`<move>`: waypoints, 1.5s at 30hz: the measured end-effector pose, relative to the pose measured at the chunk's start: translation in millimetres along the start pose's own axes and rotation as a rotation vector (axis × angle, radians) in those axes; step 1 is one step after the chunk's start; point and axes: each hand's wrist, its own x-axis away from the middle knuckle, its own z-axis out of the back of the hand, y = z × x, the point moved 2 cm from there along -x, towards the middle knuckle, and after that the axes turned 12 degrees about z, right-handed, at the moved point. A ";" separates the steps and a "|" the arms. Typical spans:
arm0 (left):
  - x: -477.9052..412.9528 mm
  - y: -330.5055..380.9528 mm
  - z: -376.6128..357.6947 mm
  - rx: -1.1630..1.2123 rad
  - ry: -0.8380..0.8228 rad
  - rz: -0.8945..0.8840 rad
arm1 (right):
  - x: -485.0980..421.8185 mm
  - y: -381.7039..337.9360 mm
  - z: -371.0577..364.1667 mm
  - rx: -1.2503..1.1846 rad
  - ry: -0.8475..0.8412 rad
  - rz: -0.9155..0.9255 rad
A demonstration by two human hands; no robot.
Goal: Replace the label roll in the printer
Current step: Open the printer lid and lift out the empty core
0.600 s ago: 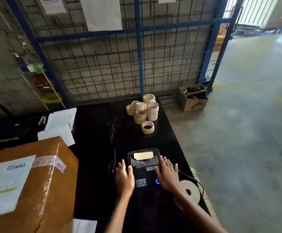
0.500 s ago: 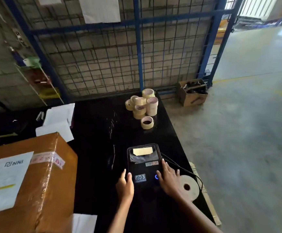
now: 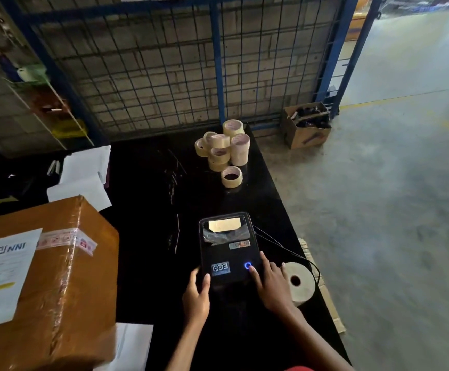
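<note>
A black label printer [image 3: 228, 247] lies on the black table [image 3: 148, 231], its lid down, a blue light [image 3: 248, 265] glowing near its front right corner. A pale label shows in the window at its far end. My left hand [image 3: 197, 295] rests fingers apart on the printer's front left corner. My right hand [image 3: 268, 282] lies on the front right corner, a fingertip just beside the blue light. A white label roll [image 3: 299, 283] lies flat on the table right of my right hand, partly hidden by it.
Several tape rolls [image 3: 226, 148] are stacked at the table's far right. A large cardboard box [image 3: 46, 285] stands at the left, paper sheets [image 3: 84, 172] behind it. A black cable [image 3: 285, 250] runs from the printer to the right edge. Blue wire fencing stands behind; an open carton [image 3: 306, 127] sits on the floor.
Both hands have slid back from the printer's far end to its front corners. The printer's lid has come down flat. The camera has tilted downward.
</note>
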 end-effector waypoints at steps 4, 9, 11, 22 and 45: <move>-4.3 -0.8 0.6 -0.051 -0.026 -0.059 | 0.2 -2.7 1.7 0.087 0.012 0.002; -4.7 -1.3 -0.7 -0.025 -0.029 -0.059 | 1.8 -4.4 5.2 0.069 0.030 -0.007; -3.3 4.6 0.4 0.024 -0.028 -0.040 | 0.9 -7.1 11.2 -0.019 0.073 0.000; -41.5 143.2 26.1 0.339 -0.009 -0.180 | -97.7 -66.8 99.4 -0.448 0.309 0.123; -115.2 77.4 -14.6 -0.898 0.096 -0.441 | -126.3 -13.3 22.3 0.157 -0.075 0.199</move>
